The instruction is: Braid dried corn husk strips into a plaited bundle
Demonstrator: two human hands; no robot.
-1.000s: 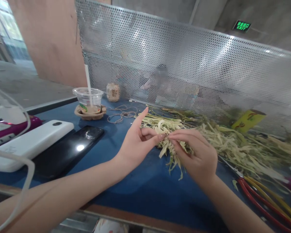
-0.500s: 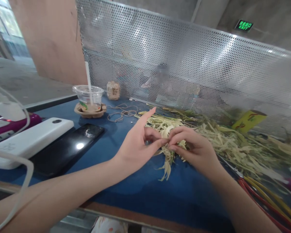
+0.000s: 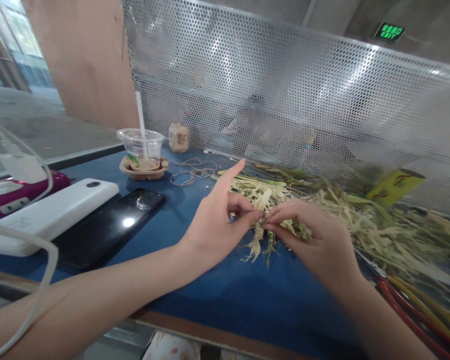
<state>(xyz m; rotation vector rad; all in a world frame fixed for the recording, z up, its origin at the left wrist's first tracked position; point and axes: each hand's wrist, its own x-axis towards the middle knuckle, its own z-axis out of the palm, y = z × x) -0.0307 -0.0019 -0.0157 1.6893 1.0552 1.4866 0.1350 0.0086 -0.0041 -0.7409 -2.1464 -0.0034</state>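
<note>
My left hand (image 3: 217,220) pinches a pale dried plant strip (image 3: 261,200) between thumb and a bent finger, while its index finger points up and away. Fingertips of my right hand (image 3: 311,230) close on the same strip just to the right, almost touching the left thumb. Frayed ends (image 3: 255,247) of the strip hang below the fingers. Behind the hands a heap of shredded pale-green plant fibre (image 3: 277,187) lies on the blue table (image 3: 225,310). Exactly how the strip is wound or folded between the fingertips is hidden.
Left on the table are a black phone (image 3: 112,225), a white power bank (image 3: 52,212), a purple power strip (image 3: 22,192) and a lidded cup (image 3: 142,150). Thin string (image 3: 195,170) lies behind. Red-handled scissors (image 3: 401,305) and more fibre (image 3: 390,240) are right. A perforated metal screen (image 3: 217,75) stands behind.
My right hand has shifted slightly right and down from the left fingertips, still pinching. The strip's hanging ends have changed position. The whole view has moved a little.
</note>
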